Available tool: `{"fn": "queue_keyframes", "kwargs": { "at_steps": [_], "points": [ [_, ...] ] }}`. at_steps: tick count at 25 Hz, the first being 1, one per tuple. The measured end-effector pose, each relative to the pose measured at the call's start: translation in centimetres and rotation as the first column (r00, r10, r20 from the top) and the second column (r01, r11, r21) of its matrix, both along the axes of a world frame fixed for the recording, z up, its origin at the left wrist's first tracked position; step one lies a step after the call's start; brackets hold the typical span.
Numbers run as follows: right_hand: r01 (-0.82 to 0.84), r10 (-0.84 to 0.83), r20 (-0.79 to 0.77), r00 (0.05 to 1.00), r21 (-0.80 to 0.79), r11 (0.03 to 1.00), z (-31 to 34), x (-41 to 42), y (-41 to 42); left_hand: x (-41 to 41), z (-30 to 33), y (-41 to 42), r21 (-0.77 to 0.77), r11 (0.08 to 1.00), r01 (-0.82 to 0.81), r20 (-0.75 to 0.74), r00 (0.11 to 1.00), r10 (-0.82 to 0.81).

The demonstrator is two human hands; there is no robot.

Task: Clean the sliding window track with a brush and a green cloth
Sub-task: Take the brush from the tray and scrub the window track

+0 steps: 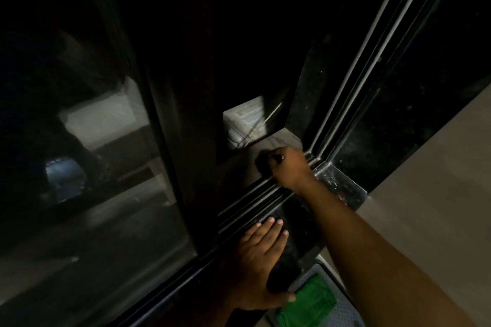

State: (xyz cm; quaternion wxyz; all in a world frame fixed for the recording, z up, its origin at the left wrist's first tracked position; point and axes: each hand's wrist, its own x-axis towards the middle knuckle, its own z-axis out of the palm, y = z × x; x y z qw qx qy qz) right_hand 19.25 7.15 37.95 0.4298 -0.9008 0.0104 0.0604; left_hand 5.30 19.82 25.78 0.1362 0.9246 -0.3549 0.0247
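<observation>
My right hand (288, 168) is closed around a dark brush (264, 164) at the far corner of the sliding window track (255, 198), where the bottom rails meet the side rails. The brush head is dark and hard to make out. My left hand (259, 255) lies flat, fingers spread, on the black stone sill (295, 223) just in front of the track. A folded green cloth (308, 305) lies below the sill on a grey perforated surface, next to my left thumb.
The dark sliding pane and its frame (186, 114) stand to the left of the open gap. The side rails (372, 61) run up to the right. A beige wall (438, 194) lies to the right. A grey perforated seat or stool (342, 310) holds the cloth.
</observation>
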Motion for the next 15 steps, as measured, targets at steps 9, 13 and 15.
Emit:
{"fn": "queue_keyframes", "kwargs": {
  "at_steps": [9,13,15],
  "points": [
    [0.341,-0.308,-0.149,0.940,0.474,0.812,0.7,-2.2,-3.3,-0.2,-0.3,-0.2,-0.017,1.000,-0.024,0.007,1.000,0.024],
    [0.590,-0.655,-0.012,0.756,0.447,0.673,0.2,-3.1,-5.8,-0.3,-0.4,-0.2,-0.014,0.999,-0.030,0.002,1.000,0.030],
    [0.545,-0.565,-0.102,0.819,0.445,0.710,-0.6,-4.0,-6.4,-0.2,-0.4,-0.2,-0.022,0.999,-0.039,0.006,0.999,0.039]
  ]
}}
